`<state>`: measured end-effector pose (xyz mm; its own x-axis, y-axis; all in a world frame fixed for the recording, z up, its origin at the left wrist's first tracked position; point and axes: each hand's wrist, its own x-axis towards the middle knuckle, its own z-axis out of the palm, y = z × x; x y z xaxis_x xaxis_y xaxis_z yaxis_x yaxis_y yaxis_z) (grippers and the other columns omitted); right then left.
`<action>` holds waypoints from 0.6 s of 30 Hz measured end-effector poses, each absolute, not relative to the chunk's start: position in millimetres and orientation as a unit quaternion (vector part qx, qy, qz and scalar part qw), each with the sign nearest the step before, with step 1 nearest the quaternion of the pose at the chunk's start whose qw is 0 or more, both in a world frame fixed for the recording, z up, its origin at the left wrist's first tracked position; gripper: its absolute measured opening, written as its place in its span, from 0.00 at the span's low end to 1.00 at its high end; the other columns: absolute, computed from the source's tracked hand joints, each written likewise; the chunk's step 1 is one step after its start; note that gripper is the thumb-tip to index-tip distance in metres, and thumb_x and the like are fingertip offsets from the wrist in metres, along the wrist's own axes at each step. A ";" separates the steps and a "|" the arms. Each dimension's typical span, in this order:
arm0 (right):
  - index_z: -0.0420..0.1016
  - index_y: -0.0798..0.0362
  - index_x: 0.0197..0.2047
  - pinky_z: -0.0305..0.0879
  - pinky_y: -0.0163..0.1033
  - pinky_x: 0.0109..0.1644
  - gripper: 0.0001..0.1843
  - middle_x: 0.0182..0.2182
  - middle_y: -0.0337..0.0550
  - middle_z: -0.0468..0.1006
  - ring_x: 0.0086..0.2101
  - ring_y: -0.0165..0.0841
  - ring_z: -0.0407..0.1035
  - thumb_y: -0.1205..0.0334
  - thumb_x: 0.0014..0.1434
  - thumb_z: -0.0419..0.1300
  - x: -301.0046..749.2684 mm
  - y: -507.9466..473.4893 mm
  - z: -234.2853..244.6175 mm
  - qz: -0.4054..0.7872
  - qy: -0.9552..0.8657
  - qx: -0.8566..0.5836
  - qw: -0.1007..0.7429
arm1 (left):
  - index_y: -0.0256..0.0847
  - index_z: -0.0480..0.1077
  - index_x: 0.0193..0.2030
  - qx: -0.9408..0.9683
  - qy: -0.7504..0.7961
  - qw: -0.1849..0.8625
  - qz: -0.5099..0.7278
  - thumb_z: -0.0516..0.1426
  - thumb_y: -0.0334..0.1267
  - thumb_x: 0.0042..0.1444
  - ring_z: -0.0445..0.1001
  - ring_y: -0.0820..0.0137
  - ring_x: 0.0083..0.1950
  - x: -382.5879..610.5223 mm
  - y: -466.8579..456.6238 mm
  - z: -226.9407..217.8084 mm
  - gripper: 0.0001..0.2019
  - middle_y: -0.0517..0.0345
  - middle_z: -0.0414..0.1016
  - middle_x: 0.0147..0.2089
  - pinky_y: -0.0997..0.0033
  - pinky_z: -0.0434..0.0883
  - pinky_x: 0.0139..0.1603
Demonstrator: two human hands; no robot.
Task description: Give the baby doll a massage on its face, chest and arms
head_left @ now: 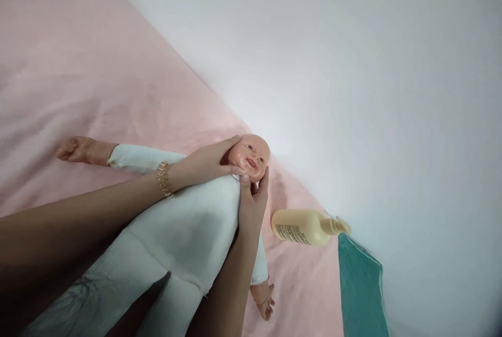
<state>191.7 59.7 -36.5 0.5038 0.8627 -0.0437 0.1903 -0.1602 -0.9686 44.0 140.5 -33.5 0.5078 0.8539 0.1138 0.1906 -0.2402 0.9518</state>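
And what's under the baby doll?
Pink cloth shows on both sides of the doll. The doll itself covers whatever is directly underneath, so I can't tell what touches its back.

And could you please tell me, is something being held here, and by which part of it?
Yes, the doll is held by its head, cupped between the left hand and the right hand, one at each side.

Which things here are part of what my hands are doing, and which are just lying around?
In use:
doll, its head between left hand and right hand
pink cloth beneath

Apparently lying about:
yellow pump bottle, untouched
green piece, kind unclear
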 end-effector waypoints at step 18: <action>0.51 0.51 0.74 0.56 0.51 0.70 0.42 0.71 0.48 0.56 0.68 0.39 0.57 0.36 0.66 0.48 202.0 61.3 -50.1 0.283 -0.414 -0.677 0.539 | 0.42 0.51 0.75 0.733 0.395 0.455 0.316 0.45 0.50 0.68 0.62 0.57 0.71 46.6 144.4 -36.1 0.31 0.56 0.59 0.73 0.62 0.63 0.67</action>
